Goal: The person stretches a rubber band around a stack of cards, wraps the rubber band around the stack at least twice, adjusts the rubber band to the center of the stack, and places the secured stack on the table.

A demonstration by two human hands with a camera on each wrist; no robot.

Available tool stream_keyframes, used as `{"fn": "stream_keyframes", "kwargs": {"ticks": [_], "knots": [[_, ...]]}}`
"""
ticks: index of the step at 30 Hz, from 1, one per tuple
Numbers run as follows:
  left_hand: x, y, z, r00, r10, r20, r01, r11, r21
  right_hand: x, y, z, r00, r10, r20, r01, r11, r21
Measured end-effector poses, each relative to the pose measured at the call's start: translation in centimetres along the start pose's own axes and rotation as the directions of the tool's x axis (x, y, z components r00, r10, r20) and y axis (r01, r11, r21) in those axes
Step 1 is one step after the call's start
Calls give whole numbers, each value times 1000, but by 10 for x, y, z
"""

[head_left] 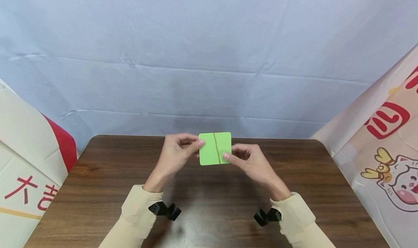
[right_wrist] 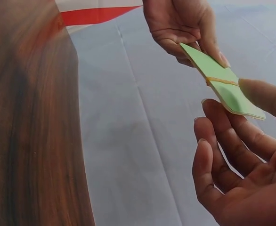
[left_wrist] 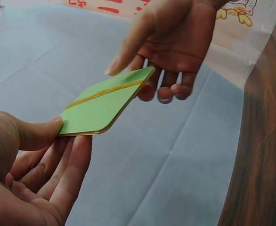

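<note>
A thin light-green square stack of cards with rounded corners is held up above the table, a yellowish-brown rubber band running across it. My left hand pinches its left edge, thumb on the front face and fingers behind. At the right edge, my right hand holds it between thumb and fingers, the thumb beside the band. In the right wrist view the right thumb lies by the rubber band, with fingers under the cards. The left wrist view shows layered edges on the cards.
A dark wooden table lies below both hands. Behind it hangs a pale blue cloth. Printed cloths stand at the left and right. Small black devices are strapped at the left wrist and right wrist.
</note>
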State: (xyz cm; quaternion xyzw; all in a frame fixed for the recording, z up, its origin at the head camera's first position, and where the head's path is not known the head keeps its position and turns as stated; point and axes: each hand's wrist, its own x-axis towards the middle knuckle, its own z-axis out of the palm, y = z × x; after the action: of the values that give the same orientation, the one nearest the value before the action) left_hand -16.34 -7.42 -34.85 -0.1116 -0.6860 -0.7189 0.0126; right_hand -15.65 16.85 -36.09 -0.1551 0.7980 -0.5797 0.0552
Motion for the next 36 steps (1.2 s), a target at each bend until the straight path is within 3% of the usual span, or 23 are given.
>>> {"fn": "stream_keyframes", "kwargs": {"ticks": [12,19,22,28,36], "knots": [[3,1,1,1000,-14,-8,14,1000,15,-2,3,4,998,-42,-53,43,999,21],[-1,-5,2,989,-53,141,41,995,92,-1,4,3,994,-76,-83,80,996,49],[-3,-8,3,983,-53,177,33,993,112,-1,4,3,993,-71,-90,76,996,53],[-4,-10,5,989,7,146,-28,989,143,-1,2,3,997,-45,-64,48,998,46],[-5,-6,9,995,14,95,-27,991,134,0,-1,8,1000,-27,-13,29,992,120]]}}
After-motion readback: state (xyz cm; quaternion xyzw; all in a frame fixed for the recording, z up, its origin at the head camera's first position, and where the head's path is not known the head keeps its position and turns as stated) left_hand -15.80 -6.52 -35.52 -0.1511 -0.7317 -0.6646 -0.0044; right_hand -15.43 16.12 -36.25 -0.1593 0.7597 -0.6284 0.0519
